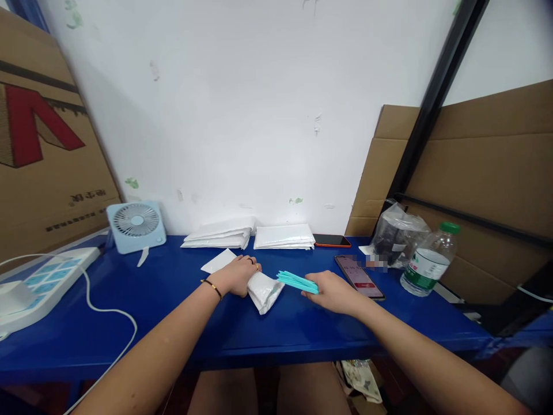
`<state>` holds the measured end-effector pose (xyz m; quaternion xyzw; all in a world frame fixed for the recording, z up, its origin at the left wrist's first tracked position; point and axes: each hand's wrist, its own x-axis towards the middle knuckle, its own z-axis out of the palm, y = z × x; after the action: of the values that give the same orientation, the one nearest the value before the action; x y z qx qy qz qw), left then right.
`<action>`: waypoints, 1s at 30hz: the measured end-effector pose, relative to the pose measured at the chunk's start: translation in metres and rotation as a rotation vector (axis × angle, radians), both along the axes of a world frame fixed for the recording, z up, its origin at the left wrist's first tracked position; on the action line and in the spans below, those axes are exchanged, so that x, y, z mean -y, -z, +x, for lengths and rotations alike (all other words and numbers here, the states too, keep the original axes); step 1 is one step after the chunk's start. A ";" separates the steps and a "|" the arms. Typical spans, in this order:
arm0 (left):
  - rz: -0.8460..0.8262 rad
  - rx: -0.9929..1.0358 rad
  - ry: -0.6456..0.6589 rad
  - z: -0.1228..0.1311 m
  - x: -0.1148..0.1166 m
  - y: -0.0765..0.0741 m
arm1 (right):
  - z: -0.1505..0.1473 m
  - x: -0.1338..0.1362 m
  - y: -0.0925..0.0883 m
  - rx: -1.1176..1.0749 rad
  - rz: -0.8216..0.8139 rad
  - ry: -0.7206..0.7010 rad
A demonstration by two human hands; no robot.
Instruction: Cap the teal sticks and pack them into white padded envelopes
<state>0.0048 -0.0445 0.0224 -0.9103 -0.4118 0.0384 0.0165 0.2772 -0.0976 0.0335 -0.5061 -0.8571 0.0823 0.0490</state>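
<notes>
My left hand (242, 275), with a ring and a bracelet, is closed at the table's middle on a small crinkled white plastic pouch (264, 291). Its fingertips are partly hidden. A white paper piece (219, 261) lies just behind that hand. In my right hand (330, 292) is a bundle of thin turquoise strips (298, 281), gripped at the right end. Their other end points left and reaches over the pouch's right edge; whether they touch cannot be made out.
On the blue table (302, 331), two stacks of white packets, a left one (220, 235) and a right one (284, 236), rest against the wall. To the right are phones (359, 278), a clear bag (400, 233) and a bottle (427, 262); left, a fan (137, 225) and a power strip (52, 285).
</notes>
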 end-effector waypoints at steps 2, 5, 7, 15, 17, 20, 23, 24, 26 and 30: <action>-0.019 0.045 0.002 0.003 0.002 -0.002 | -0.007 -0.001 0.005 0.116 0.084 0.004; -0.064 0.121 -0.002 0.002 0.005 -0.004 | -0.012 -0.002 0.013 0.275 0.158 0.006; -0.082 0.156 -0.014 -0.002 0.006 -0.004 | -0.010 -0.001 0.016 0.317 0.174 -0.007; -0.094 0.216 -0.011 -0.002 0.007 -0.002 | -0.014 0.001 0.008 0.366 0.230 0.031; -0.102 0.231 0.005 0.004 0.010 -0.004 | -0.021 0.000 0.005 0.366 0.243 0.051; -0.115 0.283 0.018 0.018 0.017 -0.006 | -0.037 -0.001 -0.001 0.360 0.254 0.054; -0.112 0.368 -0.019 0.032 0.021 -0.005 | -0.053 -0.004 -0.018 0.359 0.235 0.051; -0.119 0.414 -0.032 0.036 0.021 -0.004 | -0.057 -0.006 -0.028 0.357 0.218 0.043; -0.161 0.528 -0.037 0.043 0.019 -0.004 | -0.066 -0.012 -0.053 0.343 0.161 -0.022; -0.289 0.807 0.011 0.047 0.011 -0.016 | -0.071 -0.024 -0.115 0.212 0.039 -0.222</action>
<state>0.0513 -0.0557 0.0379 -0.8474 -0.3709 -0.2638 -0.2734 0.2060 -0.0734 0.1488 -0.4131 -0.9096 0.0168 -0.0414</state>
